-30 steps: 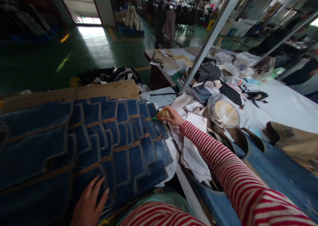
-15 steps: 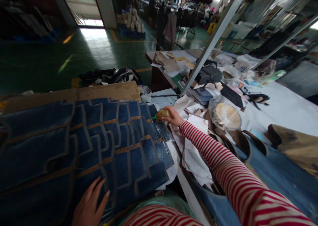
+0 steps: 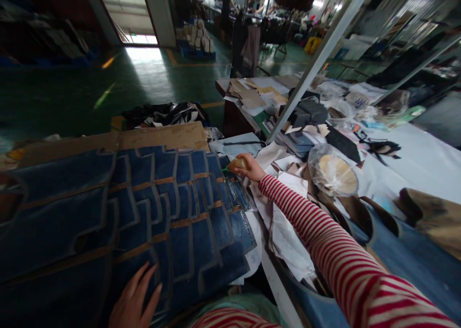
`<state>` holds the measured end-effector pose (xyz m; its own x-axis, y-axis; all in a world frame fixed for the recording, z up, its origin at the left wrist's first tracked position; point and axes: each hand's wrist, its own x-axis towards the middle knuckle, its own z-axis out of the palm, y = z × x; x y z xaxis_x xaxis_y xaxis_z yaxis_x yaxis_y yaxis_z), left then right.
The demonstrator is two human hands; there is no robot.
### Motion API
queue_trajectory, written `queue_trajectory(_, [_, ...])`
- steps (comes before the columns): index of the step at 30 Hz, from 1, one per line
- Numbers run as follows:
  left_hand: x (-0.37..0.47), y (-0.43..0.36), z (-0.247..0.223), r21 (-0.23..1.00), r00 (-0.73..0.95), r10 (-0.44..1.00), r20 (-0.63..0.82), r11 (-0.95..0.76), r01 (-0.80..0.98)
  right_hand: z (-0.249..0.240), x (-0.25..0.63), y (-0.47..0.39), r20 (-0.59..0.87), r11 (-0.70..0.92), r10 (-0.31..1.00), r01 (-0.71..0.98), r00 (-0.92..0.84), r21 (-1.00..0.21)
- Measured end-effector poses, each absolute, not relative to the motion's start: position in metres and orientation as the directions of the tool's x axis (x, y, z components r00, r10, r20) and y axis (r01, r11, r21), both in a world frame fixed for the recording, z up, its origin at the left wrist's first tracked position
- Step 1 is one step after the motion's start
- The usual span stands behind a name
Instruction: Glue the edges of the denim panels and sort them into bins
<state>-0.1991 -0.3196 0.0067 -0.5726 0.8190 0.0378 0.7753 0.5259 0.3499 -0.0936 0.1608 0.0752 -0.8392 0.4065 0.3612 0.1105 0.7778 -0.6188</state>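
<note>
The right hand [image 3: 254,168] is closed around a small amber squeeze bottle [image 3: 237,164], fingers wrapped about its body, with the green nozzle [image 3: 225,169] pointing left, down at the blue panels [image 3: 201,246]; whether the tip touches them I can't tell from here. The left hand [image 3: 135,297] is flat and spread, its fingers resting on the near part of those panels and gripping nothing.

The bottle sits at the far right corner of the overlapped layers. It looks light and soft-walled, so I'd hold it by the round belly, clear of the nozzle, and squeeze gently; a smeared wall would probably turn slippery. The panels look thin and bendable, likely to slide over each other if tugged. A dry grey edge seems the safest hold, since glossy streaks [image 3: 235,193] near the nozzle look wet. 2 rows of tan strips [image 3: 189,222] run across the layers.

Beyond lies a flap of brown cardboard [image 3: 162,136]. To the right of the striped sleeve [image 3: 317,232] are more blue pieces [image 3: 399,256], curled at their ends; past the forearm, a clear plastic bag [image 3: 333,170] stands among loose papers, near 1 slanting metal post [image 3: 320,61].
</note>
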Motion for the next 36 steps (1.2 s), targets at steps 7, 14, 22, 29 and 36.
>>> queue_trajectory(7, [-0.199,-0.320,0.005,0.374,-0.571,0.818,0.073,0.508,0.776,0.073,-0.119,0.178,0.400,0.787,0.431,0.120,-0.808,-0.605])
queue_trajectory(14, [-0.201,-0.322,0.003,0.373,-0.581,0.813,0.041,0.527,0.764,0.067,-0.145,0.196,0.403,0.785,0.467,0.159,-0.787,-0.598])
queue_trajectory(22, [-0.201,-0.324,0.000,0.370,-0.589,0.807,0.046,0.534,0.760,0.070,-0.153,0.203,0.380,0.773,0.484,0.182,-0.788,-0.608])
queue_trajectory(29, [-0.203,-0.325,-0.002,0.381,-0.569,0.819,0.075,0.503,0.776,0.078,-0.136,0.200,0.283,0.756,0.436,0.178,-0.854,-0.630])
queue_trajectory(36, [-0.203,-0.323,0.001,0.367,-0.578,0.815,0.049,0.523,0.769,0.067,-0.157,0.205,0.364,0.760,0.491,0.185,-0.791,-0.623])
